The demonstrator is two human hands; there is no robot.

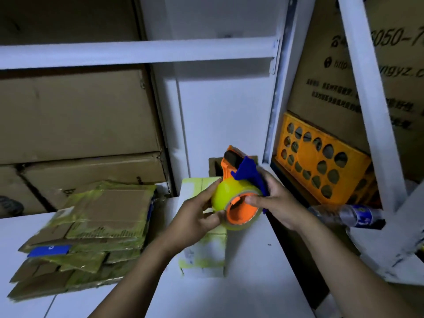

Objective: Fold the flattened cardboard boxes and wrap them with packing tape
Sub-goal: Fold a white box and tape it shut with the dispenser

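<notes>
The left hand [197, 214] is cupping the light, slippery tape roll [227, 194] and the right hand [274, 203] is gripping the stiff frame of the dispenser [246, 173], likely the surest hold, both hovering just above the taped box [206, 253] on the table [252, 285].

Glossy yellow tape roll [231, 193] on an orange plastic dispenser [241, 214], matt brown cardboard stack [91, 226], smooth white table [247, 271].

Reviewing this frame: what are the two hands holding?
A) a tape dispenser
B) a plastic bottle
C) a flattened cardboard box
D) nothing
A: the left hand and right hand both grip the tape dispenser with its yellow roll, while the flattened cardboard stack lies apart at the left.
</notes>
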